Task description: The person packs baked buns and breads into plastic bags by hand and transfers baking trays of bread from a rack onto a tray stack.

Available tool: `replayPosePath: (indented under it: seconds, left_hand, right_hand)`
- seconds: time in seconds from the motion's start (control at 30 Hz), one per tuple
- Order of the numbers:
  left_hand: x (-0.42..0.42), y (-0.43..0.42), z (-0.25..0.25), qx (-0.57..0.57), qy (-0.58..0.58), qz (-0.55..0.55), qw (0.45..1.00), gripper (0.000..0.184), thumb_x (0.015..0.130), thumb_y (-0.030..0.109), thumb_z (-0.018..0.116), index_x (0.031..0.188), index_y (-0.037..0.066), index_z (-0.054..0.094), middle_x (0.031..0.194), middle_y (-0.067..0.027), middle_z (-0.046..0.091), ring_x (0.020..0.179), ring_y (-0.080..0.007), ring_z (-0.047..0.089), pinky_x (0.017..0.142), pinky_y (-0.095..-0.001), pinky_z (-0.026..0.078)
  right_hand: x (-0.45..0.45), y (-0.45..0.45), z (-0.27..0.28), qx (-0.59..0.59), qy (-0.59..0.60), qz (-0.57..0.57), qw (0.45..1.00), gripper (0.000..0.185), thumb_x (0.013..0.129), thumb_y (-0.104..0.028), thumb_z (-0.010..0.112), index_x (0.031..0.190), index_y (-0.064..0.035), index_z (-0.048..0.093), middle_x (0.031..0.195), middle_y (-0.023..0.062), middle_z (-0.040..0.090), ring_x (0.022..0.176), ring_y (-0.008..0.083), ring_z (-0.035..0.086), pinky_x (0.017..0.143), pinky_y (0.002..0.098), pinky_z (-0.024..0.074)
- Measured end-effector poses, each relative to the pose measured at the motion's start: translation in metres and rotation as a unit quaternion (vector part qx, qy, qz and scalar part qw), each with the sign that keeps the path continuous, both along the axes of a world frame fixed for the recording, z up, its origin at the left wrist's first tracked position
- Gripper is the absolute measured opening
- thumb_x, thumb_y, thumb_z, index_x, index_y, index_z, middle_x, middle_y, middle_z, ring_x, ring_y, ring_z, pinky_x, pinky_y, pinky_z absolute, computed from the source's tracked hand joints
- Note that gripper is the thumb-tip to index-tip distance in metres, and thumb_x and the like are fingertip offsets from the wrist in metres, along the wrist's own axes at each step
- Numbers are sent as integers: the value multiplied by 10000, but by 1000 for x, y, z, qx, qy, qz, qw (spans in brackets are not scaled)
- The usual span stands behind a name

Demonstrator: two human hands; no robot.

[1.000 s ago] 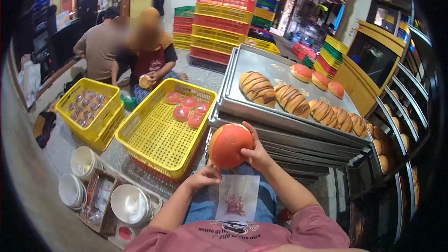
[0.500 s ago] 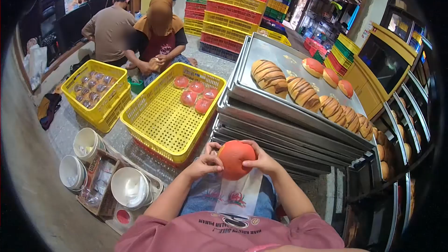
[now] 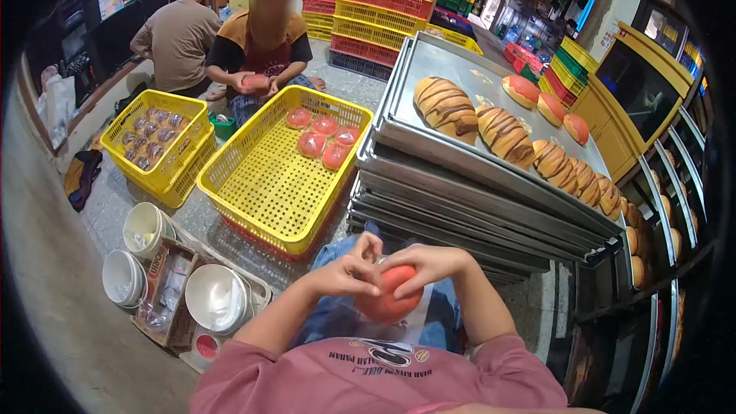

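Observation:
A round red-topped bun is low over my lap, between my two hands. My right hand is curled around its upper right side, thumb pressed on the red top. My left hand is closed in a pinch at the bun's upper left edge. What lies between its fingertips, perhaps a bit of clear wrapping, is too small to make out. Under the bun, part of a pale clear bag shows against my jeans. Ahead, a yellow crate holds several wrapped red-topped buns at its far right.
Stacked metal trays rise at my right, carrying chocolate-striped buns and red-topped buns. At left are another yellow crate with wrapped buns, white tubs and a cardboard box. A co-worker sits beyond, holding a red-topped bun.
The bun has come down closer to my body and my hands have shifted around it. My left hand has moved onto its upper edge. The co-worker now holds a red-topped bun up in view.

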State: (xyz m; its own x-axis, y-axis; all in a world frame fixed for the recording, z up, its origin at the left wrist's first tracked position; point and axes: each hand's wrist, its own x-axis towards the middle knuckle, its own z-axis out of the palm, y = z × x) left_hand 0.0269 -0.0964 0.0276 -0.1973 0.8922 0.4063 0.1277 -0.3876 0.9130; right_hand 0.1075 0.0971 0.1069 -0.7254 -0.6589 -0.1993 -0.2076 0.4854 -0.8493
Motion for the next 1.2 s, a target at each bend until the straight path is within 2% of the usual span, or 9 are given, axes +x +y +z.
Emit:
replayPosePath:
  seconds: [0.3,0.47,0.63,0.7,0.8,0.93,1.07,1.1,1.2]
  left_hand:
    - [-11,-14,32,20,16,23,999,166,643,230,740,722,101,673,890,-33,290,895,-175,310,783,-285,277]
    - [-13,-15,54,20,53,-1,998,210,603,264,757,684,92,670,863,-39,264,848,-181,295,763,-288,267]
    - [-26,-42,52,33,8,64,997,226,615,276,749,682,78,662,873,-38,262,842,-174,285,751,-276,269]
    - [-20,-42,55,1,11,36,999,199,611,249,750,680,85,659,912,-51,279,880,-181,285,802,-293,255]
    - [-32,-56,52,-8,15,90,996,162,608,215,745,668,95,654,947,-64,292,936,-187,287,850,-305,231]
    - [-81,-118,44,19,157,458,875,230,696,200,654,884,81,596,1174,-75,353,1072,-219,352,903,-313,283]
    - [-72,-144,45,122,6,545,830,166,787,238,608,858,90,582,1108,-64,379,983,-165,405,826,-287,334]
    - [-71,-142,36,120,8,540,833,166,787,238,608,858,90,582,1108,-64,379,983,-165,405,826,-287,334]
    - [-69,-124,-1,52,-55,544,836,123,788,177,598,858,76,590,1080,-50,387,906,-139,415,771,-257,338]
  right_hand:
    - [-3,-17,13,-77,38,-83,993,446,726,-255,671,1116,-85,536,968,128,581,795,251,576,675,316,457]
    - [-15,-49,5,117,63,81,988,270,779,-203,595,962,-9,555,869,173,588,766,283,577,667,353,455]
    - [-18,-50,39,-74,48,-12,996,402,876,-388,457,1048,-32,534,838,198,590,796,336,568,709,370,447]
    - [-29,-74,40,191,-23,138,972,427,880,-406,438,1069,-34,530,870,206,594,797,323,574,714,369,447]
    - [-44,-81,-21,-9,42,154,987,428,891,-406,417,1047,-25,532,865,206,594,768,306,580,682,370,455]
    - [-99,-83,-22,-56,-166,-68,982,463,916,-425,332,1258,-130,435,1032,146,563,828,220,588,628,321,524]
    - [-162,-79,-46,-181,-258,-302,900,439,903,-405,396,1207,-92,440,1184,176,444,858,263,580,604,366,520]
    - [-183,-76,-83,-348,-226,-325,850,458,893,-409,421,1210,-78,438,1223,176,417,958,307,533,698,424,499]
    - [-179,-78,-64,-285,-138,-411,855,543,863,-438,476,1242,-51,433,1303,141,383,1067,312,471,900,422,387]
